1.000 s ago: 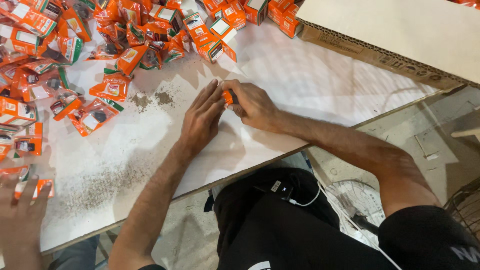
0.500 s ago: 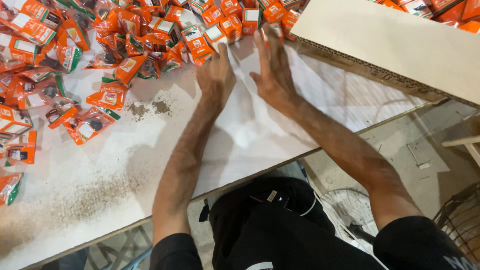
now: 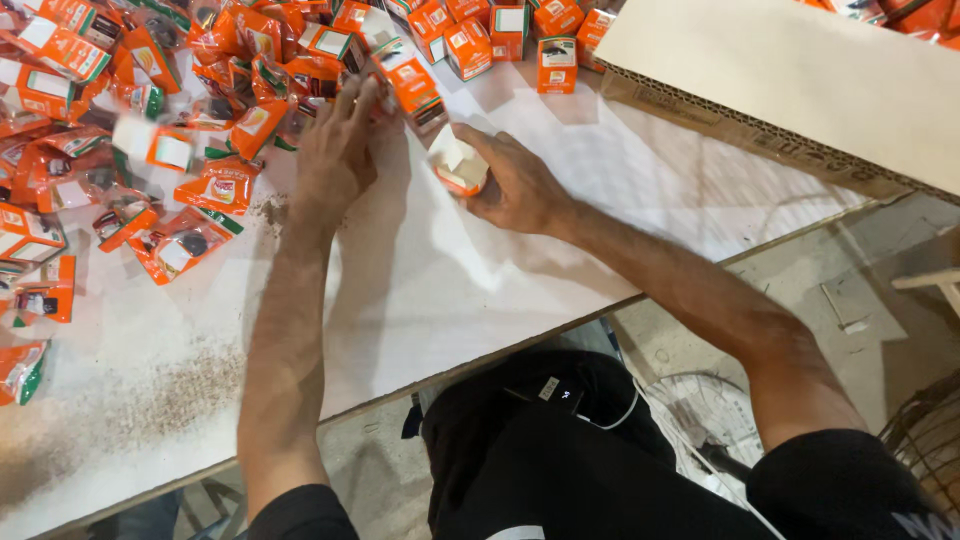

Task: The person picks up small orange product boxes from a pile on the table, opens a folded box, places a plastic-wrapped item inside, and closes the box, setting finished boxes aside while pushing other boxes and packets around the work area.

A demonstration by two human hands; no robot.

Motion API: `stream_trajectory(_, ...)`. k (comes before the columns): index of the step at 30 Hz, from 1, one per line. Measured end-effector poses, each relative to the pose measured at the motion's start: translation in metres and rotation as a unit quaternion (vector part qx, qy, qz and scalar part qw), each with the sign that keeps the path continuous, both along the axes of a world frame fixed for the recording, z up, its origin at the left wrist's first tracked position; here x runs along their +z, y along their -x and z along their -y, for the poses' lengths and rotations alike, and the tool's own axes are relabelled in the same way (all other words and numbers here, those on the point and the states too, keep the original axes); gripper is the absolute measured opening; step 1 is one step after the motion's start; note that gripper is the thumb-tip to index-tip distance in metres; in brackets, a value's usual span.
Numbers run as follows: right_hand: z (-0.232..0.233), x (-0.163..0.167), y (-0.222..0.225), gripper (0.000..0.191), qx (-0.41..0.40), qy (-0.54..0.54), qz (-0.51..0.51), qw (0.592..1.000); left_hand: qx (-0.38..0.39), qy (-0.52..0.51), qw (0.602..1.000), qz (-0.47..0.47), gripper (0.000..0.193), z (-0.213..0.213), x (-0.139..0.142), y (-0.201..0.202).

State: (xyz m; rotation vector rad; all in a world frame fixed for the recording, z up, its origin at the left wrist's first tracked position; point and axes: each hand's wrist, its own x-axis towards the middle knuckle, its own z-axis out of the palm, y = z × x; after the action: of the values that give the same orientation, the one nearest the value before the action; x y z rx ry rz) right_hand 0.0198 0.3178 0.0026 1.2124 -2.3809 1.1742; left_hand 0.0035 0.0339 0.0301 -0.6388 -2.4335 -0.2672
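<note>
Head view, looking down. Heap of small orange packets (image 3: 150, 130) w/ white and green label panels covers upper left of the white counter (image 3: 480, 290), some flat, some crumpled. Row of small orange boxes (image 3: 500, 30) w/ white square labels stands along the top edge, approx. upright. Big tan cardboard sheet (image 3: 790, 80) lies tilted at upper right, corrugated edge facing the person.

Left hand (image 3: 335, 150) lies flat, fingers spread, palm down, at the edge of the packet heap; fingertips touch an orange box (image 3: 415, 85) there, nothing gripped. Right hand (image 3: 515, 180) is curled round a small open box (image 3: 455, 165), orange w/ white flaps up, held just above the counter near its middle, thumb and fingers closed on it.

Counter surface: white, scuffed, w/ grey-brown dust patches at lower left and a small one by the left wrist. Below the counter edge: grey concrete floor (image 3: 700, 330), a white cable, a fan guard (image 3: 720, 420) at lower right. Person wears dark clothes.
</note>
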Motion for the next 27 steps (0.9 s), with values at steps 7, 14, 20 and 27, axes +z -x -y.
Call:
stream_trajectory(7, -0.004, -0.011, -0.003, 0.081, 0.019, -0.042, -0.030, 0.999, 0.020, -0.044, 0.983, 0.175, 0.057, 0.002, -0.013, -0.032)
stream_trajectory(14, 0.003, -0.022, -0.002, 0.071, 0.023, 0.003, 0.136, 0.990, -0.026, -0.278, 0.959, 0.057, 0.034, -0.024, -0.008, -0.087)
stream_trajectory(20, 0.007, -0.021, -0.006, 0.066, 0.007, 0.017, 0.176, 0.984, -0.109, -0.206, 0.970, -0.069, 0.040, -0.070, -0.019, -0.095)
stream_trajectory(27, 0.008, -0.016, -0.012, 0.063, 0.013, 0.052, 0.076, 0.996, -0.071, -0.056, 0.993, -0.076, 0.044, -0.065, -0.013, -0.101)
